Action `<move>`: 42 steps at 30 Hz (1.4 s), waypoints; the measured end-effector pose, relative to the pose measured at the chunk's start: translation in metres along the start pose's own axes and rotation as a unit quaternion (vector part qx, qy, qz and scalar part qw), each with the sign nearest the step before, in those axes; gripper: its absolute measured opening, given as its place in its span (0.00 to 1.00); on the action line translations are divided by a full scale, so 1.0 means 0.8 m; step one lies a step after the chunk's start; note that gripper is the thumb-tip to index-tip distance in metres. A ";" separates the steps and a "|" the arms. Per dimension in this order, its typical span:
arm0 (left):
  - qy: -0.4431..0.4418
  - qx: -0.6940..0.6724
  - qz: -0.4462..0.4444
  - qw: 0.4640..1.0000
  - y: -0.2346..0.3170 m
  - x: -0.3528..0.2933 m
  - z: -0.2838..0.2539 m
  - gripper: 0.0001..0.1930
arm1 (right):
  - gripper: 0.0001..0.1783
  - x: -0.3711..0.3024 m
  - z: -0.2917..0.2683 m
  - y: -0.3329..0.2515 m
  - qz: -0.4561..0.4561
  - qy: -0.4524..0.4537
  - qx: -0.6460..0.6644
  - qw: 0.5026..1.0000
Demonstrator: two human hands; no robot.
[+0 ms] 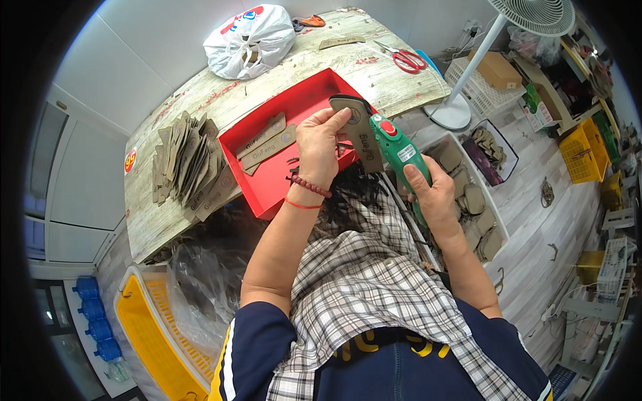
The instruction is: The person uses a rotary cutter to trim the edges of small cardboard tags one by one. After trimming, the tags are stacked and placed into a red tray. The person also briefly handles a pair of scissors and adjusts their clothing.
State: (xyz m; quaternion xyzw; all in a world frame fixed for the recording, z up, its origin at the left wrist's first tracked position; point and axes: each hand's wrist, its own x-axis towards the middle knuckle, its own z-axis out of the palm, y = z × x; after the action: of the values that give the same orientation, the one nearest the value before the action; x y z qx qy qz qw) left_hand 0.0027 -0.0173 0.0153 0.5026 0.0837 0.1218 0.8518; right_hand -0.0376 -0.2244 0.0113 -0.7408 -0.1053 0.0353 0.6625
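Note:
My left hand [317,142] pinches a flat khaki piece [364,137] with a dark edge and printed lettering; it looks like an insole. In my right hand [436,194] is a green handheld power cutter [400,148] with a red button. The cutter's head meets the right edge of the piece, and its tip is hidden. Below my left hand lies a shallow red box [262,199]. Inside it are a few khaki pieces [271,148] and some dark scraps. Dark trimmings [358,190] lie on the checked apron [354,267] over my lap.
A large pile of khaki pieces [189,160] covers the worn table's [160,234] left side. Further back are a white plastic bag [249,43] and red-handled scissors [408,61]. At right stand a white bin of khaki pieces [500,248] and a fan [449,115]; yellow crates [137,327] stand left.

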 end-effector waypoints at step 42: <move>-0.280 0.513 0.005 0.811 0.096 0.027 -0.003 0.07 | 0.24 0.006 -0.019 -0.009 -0.032 -0.061 -0.021 0.997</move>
State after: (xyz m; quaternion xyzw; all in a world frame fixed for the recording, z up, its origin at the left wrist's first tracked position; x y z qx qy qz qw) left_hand 0.0129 0.0267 0.0810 0.8795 -0.1106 -0.0812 0.4557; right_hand -0.0306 -0.2372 0.0203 -0.7473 -0.1702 0.0572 0.6398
